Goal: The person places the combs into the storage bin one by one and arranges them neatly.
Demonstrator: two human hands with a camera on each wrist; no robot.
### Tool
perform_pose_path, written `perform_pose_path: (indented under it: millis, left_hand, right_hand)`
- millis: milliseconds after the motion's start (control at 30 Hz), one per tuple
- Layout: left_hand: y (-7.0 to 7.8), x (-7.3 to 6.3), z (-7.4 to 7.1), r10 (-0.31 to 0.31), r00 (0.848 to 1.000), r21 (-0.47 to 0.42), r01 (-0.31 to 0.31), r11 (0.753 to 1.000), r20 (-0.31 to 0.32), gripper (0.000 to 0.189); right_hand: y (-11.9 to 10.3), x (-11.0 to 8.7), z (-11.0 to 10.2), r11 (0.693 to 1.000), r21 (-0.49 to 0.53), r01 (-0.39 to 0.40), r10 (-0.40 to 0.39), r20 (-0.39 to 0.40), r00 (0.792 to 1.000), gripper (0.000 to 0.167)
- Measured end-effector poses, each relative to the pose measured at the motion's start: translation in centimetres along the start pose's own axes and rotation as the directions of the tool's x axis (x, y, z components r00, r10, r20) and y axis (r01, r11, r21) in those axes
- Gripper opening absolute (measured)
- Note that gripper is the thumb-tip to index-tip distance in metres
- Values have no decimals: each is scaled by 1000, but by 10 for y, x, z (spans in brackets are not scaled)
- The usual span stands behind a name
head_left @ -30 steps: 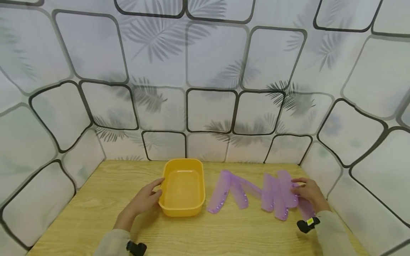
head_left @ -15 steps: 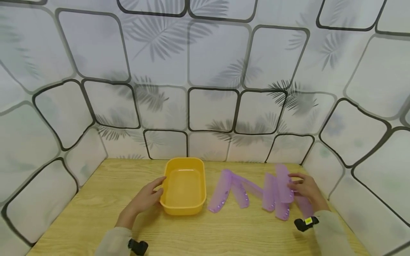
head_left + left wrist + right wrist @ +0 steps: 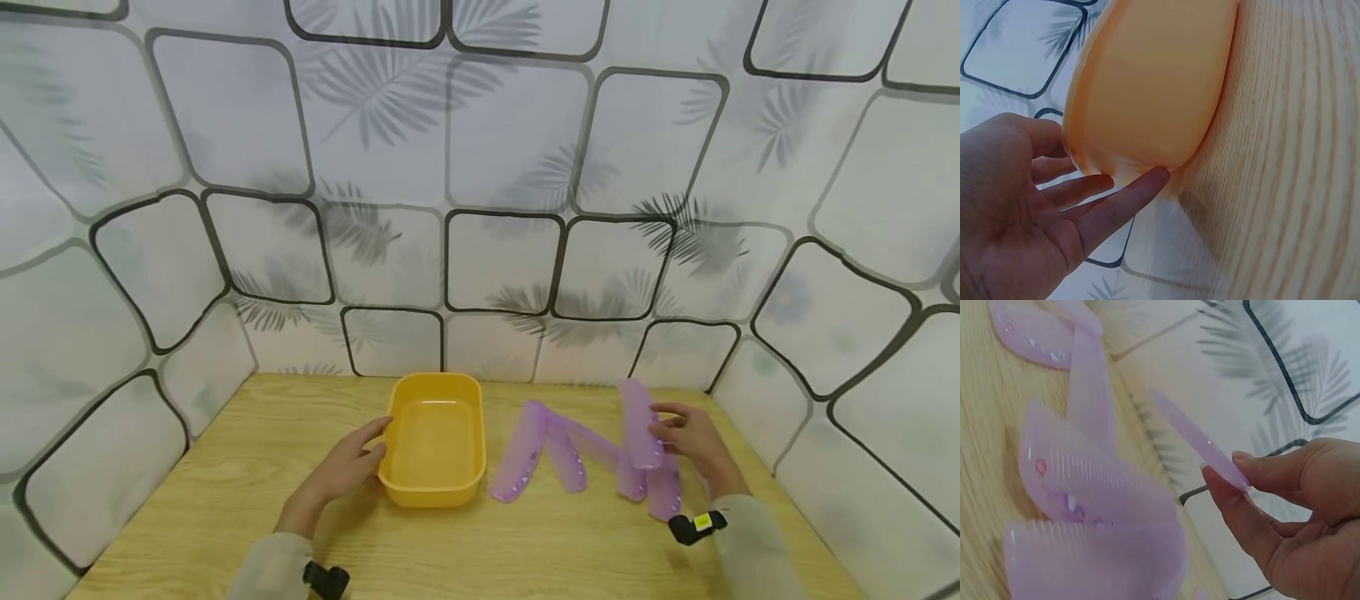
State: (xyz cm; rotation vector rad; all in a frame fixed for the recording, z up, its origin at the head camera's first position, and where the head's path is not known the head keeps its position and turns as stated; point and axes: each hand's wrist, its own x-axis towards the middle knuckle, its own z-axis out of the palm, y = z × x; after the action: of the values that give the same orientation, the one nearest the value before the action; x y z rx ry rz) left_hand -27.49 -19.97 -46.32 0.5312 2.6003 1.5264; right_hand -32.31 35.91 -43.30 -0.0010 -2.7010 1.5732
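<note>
My right hand (image 3: 693, 446) pinches a translucent purple comb (image 3: 639, 427) by its edge, between thumb and fingers. In the right wrist view this comb (image 3: 1194, 437) is edge-on, lifted over other combs (image 3: 1100, 472) whose teeth and small ornaments show. My left hand (image 3: 341, 468) is at the left side of a yellow plastic basin (image 3: 429, 498). Seen from the left wrist, fairly straight fingers (image 3: 1125, 203) touch the basin's outer wall (image 3: 1147, 94). Nothing lies inside the basin in the head view.
Several more purple combs (image 3: 517, 458) lie spread and partly overlapping on the wood-grain table (image 3: 495, 554), right of the basin. A patterned curtain (image 3: 502, 258) encloses the table at the back and both sides.
My right hand has lifted the comb off the right-hand group and moved it left over the neighbouring combs. The left hand stays at the basin.
</note>
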Motion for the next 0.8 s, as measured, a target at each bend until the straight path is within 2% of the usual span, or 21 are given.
perform_pose_path:
  millis: [233,467,800]
  left_hand:
    - [2,0,-1,-11,1000,-5,11,1000,-5,54]
    - [2,-1,-3,30,1000,-14,-30,999,8,55]
    - [1,0,0,-30,1000,-45,30,999,7,55]
  right_hand:
    - [-14,1,13,1000,-4,21,-21,-11,1000,52]
    - [-29,1,29,999,21,48,-48,11,999,50]
    - [-41,0,49,998,28,59,-60,5,998,49]
